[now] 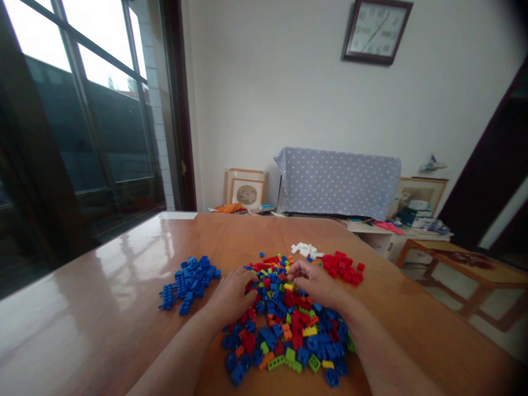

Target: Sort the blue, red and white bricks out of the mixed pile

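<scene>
A mixed heap of toy building bricks (295, 322) in blue, red, green, orange and yellow spreads over the table in front of me. My left hand (233, 294) rests at the heap's left edge, thumb apart from the bent fingers, whose tips reach in among the bricks. Over the upper right part of the heap is my right hand (312, 279), its fingers loosely curled with a gap to the thumb; no brick shows in it. Sorted by colour, a blue brick pile (192, 280) lies left of my left hand, a red brick pile (343, 267) and a white brick pile (306, 251) beyond my right.
The glossy wooden table (115, 313) reaches away toward a cabinet against the wall. A polka-dot cloth (340, 181) covers a large object there, near framed pictures (246, 190). To the right stands a wooden stool (466, 264). A wall clock (377, 30) hangs above, and windows (94, 99) are on the left.
</scene>
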The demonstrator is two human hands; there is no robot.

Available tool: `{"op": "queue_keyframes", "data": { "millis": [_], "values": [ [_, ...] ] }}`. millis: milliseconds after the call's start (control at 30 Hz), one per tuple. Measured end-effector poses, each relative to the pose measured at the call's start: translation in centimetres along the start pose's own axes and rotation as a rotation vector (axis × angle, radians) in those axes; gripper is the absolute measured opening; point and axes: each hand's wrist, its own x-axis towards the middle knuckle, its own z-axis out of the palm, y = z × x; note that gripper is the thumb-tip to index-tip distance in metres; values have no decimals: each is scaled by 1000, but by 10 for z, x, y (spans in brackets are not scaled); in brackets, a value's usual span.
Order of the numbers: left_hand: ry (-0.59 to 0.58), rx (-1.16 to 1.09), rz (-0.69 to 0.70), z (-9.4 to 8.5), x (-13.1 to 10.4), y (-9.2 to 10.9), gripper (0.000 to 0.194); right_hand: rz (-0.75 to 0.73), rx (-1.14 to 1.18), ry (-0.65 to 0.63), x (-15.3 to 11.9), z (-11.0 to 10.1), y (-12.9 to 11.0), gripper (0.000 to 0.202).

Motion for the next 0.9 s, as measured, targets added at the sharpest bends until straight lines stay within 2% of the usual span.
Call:
{"op": "queue_keyframes", "data": {
  "millis": [133,267,400,700,800,900],
  "values": [
    [7,25,-35,-4,0,1,15,-56,-254,16,-3,-10,-2,5],
    [30,12,-51,-6,0,2,10,-92,-421,-11,-7,-12,-4,15],
    [54,-56,-63,-5,0,7,10,-125,-479,-50,-7,-7,-4,20],
    [31,-180,28,-1,-1,19,22,-155,-485,-66,-6,-1,-9,10],
    [42,-186,32,-1,-1,17,22,-142,-387,-22,-8,-5,-11,11],
    [47,-183,36,-2,-1,15,22,-60,-219,21,-7,-17,-3,14]
  ]
}}
